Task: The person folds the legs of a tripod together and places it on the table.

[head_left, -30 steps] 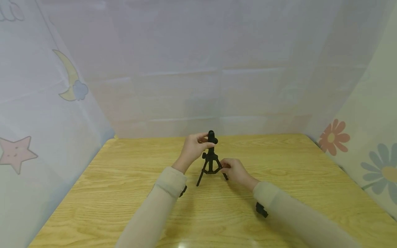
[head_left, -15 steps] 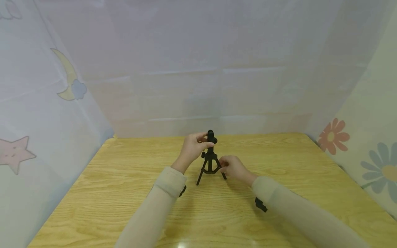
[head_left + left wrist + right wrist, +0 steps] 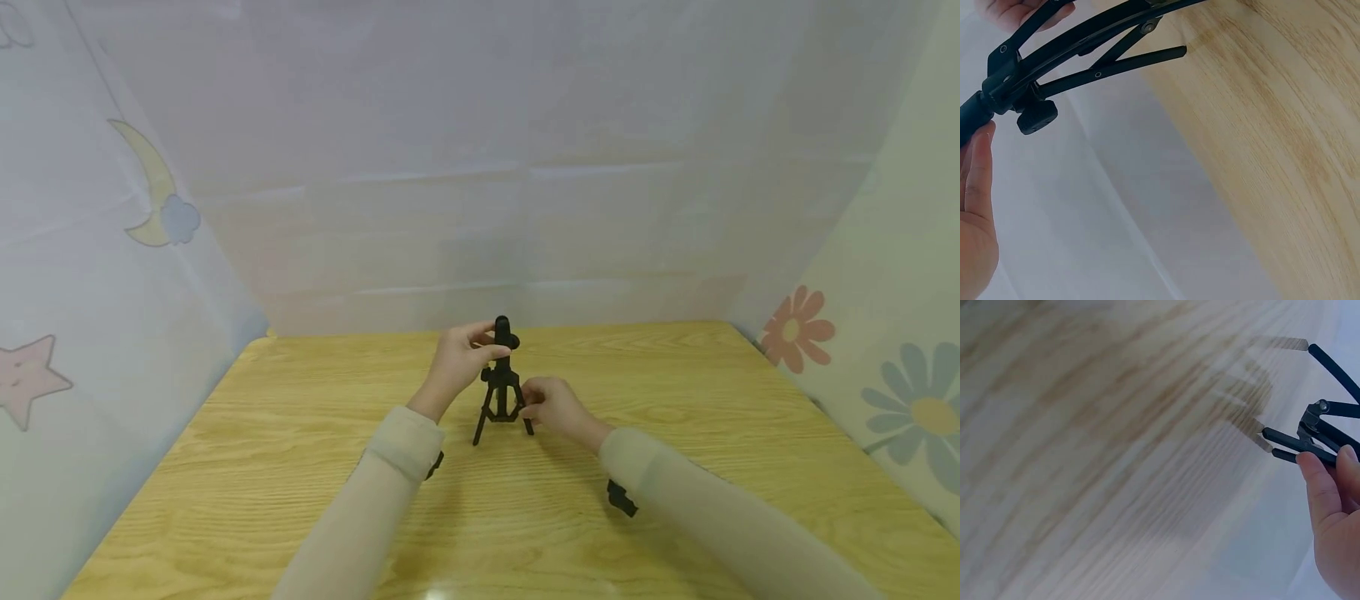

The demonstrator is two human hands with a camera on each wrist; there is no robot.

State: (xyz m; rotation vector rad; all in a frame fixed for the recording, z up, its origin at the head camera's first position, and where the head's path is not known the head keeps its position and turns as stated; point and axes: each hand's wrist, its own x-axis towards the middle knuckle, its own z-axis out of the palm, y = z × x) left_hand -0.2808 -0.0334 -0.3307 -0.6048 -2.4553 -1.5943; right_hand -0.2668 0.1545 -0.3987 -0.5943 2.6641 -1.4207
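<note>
A small black tripod (image 3: 502,379) is upright at the middle of the wooden table, its legs partly spread. My left hand (image 3: 456,360) grips its upper column from the left, thumb and fingers on either side. Lower down, my right hand (image 3: 557,408) pinches the right leg between thumb and fingers. In the left wrist view the hinged braces and a round knob (image 3: 1037,117) show below the left hand (image 3: 975,231). The right wrist view has the leg (image 3: 1294,440) between the fingertips of the right hand (image 3: 1342,531), with the feet meeting their reflections in the tabletop.
The wood-grain table (image 3: 315,392) is bounded by a pale cloth backdrop (image 3: 480,208) at the back. Printed side panels flank it, with a moon (image 3: 153,179) at left and flowers (image 3: 797,329) at right. Black wrist devices (image 3: 621,497) hang under both sleeves.
The tripod's right leg has swung inward with my right hand, so the feet stand closer together. My left hand keeps its grip on the column. The head view has shifted slightly.
</note>
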